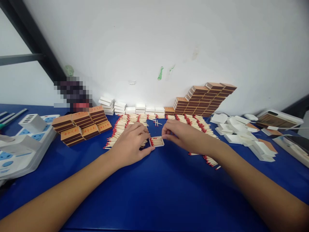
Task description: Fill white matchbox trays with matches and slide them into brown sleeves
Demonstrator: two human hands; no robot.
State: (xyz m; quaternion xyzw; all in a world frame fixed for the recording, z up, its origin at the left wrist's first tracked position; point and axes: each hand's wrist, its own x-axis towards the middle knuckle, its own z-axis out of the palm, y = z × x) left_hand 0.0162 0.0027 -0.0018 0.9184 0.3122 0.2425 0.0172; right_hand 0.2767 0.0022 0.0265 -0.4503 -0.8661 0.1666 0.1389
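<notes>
A small white matchbox tray (161,145) lies on the blue table, partly filled with red-tipped matches (155,141). My left hand (132,140) rests at the tray's left end, its thumb along the near corner and its fingers curled by the far corner. My right hand (180,132) is pinched together at the tray's right end; whatever its fingertips hold is hidden. Loose matches (120,130) spread out beneath and behind my left hand. Another bed of matches (202,124) lies behind and under my right forearm. Several single matches (156,123) lie between the two beds.
White trays (130,110) line the wall. Filled-looking matchboxes (205,98) are stacked high at back right, and more matchboxes (83,124) stand at left. White trays (241,130) lie heaped at right. A power strip (26,161) with plugs sits far left.
</notes>
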